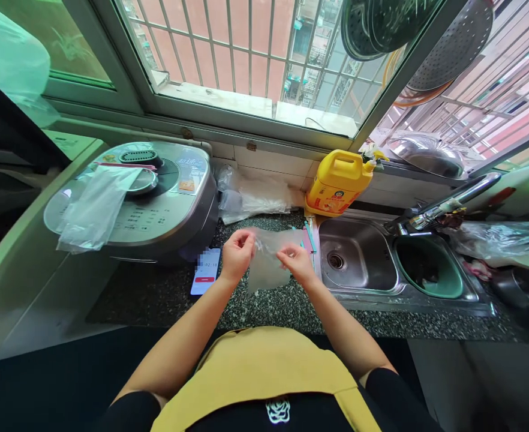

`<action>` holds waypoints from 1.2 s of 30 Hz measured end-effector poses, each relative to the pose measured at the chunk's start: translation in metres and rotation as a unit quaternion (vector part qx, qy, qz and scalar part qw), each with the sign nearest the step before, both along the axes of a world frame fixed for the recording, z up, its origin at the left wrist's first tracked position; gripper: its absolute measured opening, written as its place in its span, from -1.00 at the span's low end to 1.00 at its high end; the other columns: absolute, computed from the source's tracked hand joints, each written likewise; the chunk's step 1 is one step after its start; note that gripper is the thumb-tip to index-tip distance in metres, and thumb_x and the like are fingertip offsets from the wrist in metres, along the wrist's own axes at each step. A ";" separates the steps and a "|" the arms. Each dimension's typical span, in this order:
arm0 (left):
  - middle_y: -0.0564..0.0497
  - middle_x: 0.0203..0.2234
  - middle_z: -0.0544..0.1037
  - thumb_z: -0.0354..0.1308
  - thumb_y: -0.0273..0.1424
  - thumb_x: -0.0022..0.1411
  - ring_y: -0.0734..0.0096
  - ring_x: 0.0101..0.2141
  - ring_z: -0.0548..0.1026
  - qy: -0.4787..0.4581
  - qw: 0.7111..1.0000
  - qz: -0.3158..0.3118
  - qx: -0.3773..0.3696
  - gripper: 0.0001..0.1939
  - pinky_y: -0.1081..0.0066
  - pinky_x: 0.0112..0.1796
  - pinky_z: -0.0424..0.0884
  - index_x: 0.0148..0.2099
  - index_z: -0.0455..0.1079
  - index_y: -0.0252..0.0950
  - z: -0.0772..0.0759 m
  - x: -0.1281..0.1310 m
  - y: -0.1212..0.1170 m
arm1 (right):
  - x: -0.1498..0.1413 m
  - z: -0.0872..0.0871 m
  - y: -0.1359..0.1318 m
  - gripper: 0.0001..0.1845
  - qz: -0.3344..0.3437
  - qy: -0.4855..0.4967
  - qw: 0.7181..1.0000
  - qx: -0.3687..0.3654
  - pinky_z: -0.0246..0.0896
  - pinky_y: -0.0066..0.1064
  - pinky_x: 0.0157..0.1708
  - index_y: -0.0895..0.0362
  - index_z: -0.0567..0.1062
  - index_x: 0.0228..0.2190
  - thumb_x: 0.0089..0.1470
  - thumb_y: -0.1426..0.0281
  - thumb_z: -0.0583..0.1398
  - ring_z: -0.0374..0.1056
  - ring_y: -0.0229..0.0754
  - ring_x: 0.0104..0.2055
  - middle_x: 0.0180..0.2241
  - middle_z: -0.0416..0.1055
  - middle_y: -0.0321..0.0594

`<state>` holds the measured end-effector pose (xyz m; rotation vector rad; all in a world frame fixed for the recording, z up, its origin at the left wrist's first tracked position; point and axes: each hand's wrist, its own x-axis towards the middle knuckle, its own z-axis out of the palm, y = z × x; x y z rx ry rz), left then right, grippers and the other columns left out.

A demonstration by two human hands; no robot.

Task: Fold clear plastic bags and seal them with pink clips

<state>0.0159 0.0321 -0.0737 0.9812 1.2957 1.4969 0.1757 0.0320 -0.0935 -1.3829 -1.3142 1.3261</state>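
Both hands, left (237, 252) and right (297, 261), pinch a thin clear bag (267, 264) by its top edge left of the sink (358, 264); it looks featherlight, limp, slippery.

The phone (206, 271) lying on the table (165, 294) just left of the left hand (237, 253) has its screen blurred, so little there can be read. The clear plastic bag (267, 264) between the hands is see-through, and its edges are hard to trace against the speckled stone. Right of the sink (358, 264), the dark contents of the green basin (429, 267) cannot be made out. The faucet (444, 207) runs behind clutter there, and the pans (453, 45) hanging above are cut off by the top edge.
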 end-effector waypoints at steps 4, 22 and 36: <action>0.24 -0.77 0.16 0.14 -0.15 -0.06 0.64 -0.78 0.12 0.002 0.998 -0.005 -0.065 -0.71 0.56 -0.73 0.06 -0.52 0.20 -0.25 -0.020 -0.002 0.014 | -0.002 0.000 0.004 -0.58 -0.010 0.025 0.997 -0.072 0.14 -0.52 -0.80 0.13 0.34 -0.58 -0.41 0.12 0.34 0.09 -0.43 -0.74 -0.66 0.21 -0.47; 0.02 -0.47 0.46 0.17 -0.21 0.05 0.39 -0.44 0.41 0.195 0.979 0.024 0.050 -0.73 0.39 -0.35 0.37 -0.28 0.36 -0.29 -0.015 -0.012 0.003 | 0.007 0.013 0.000 -0.54 -0.027 -0.090 0.985 0.143 -0.06 -0.48 -0.58 0.09 0.20 -0.66 -0.05 0.02 0.15 -0.05 -0.35 -0.60 -0.66 0.00 -0.42; 0.04 -0.57 0.48 0.04 -0.37 0.17 0.46 -0.49 0.40 0.312 0.909 -0.240 0.136 -0.81 0.47 -0.43 0.31 -0.45 0.38 -0.32 0.046 -0.018 0.026 | 0.028 0.016 0.009 -0.64 0.070 -0.139 0.966 0.206 0.27 -0.35 -0.29 0.12 0.48 -0.32 -0.17 0.18 0.31 0.34 -0.17 -0.31 -0.34 0.43 -0.22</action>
